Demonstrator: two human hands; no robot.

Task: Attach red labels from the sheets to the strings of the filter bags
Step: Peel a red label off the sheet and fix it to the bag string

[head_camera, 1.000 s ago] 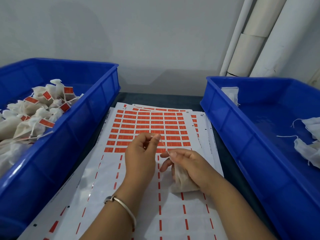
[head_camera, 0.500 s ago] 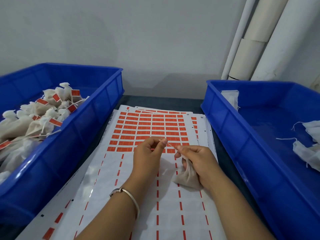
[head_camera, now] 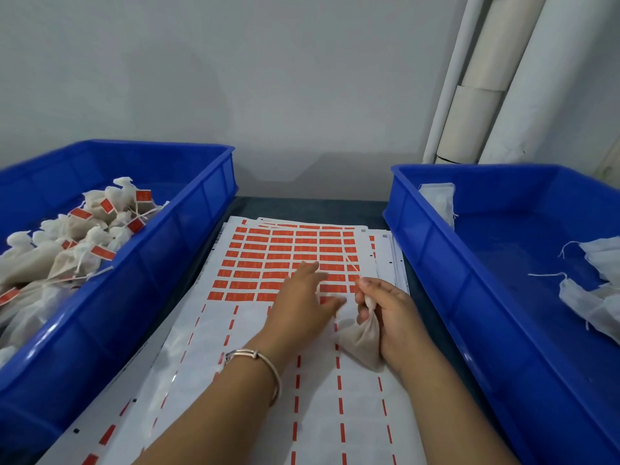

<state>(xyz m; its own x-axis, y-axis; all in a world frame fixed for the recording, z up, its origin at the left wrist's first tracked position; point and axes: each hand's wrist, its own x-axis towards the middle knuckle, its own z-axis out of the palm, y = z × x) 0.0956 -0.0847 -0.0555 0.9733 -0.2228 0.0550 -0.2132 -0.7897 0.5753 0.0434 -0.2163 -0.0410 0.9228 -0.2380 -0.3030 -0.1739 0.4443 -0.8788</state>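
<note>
A label sheet (head_camera: 235, 330) lies between two bins, its far part filled with rows of red labels (head_camera: 268, 253); the near part is peeled bare. My right hand (head_camera: 389, 317) grips a small white filter bag (head_camera: 360, 344) by its neck over the sheet. The bag's string (head_camera: 350, 261) sticks up and away from my fingers, free at its end. My left hand (head_camera: 302, 307) reaches flat over the lowest label rows with fingers stretched out, holding nothing. It wears a metal bangle at the wrist.
A blue bin (head_camera: 141, 270) on the left holds several labelled filter bags (head_camera: 84, 243). A blue bin (head_camera: 446, 297) on the right holds a few unlabelled bags (head_camera: 600, 297). White pipes (head_camera: 486, 78) stand against the back wall at right.
My left hand has let go of the string end and spread out over the red labels. The string now stands free above my right hand, which still holds the bag.
</note>
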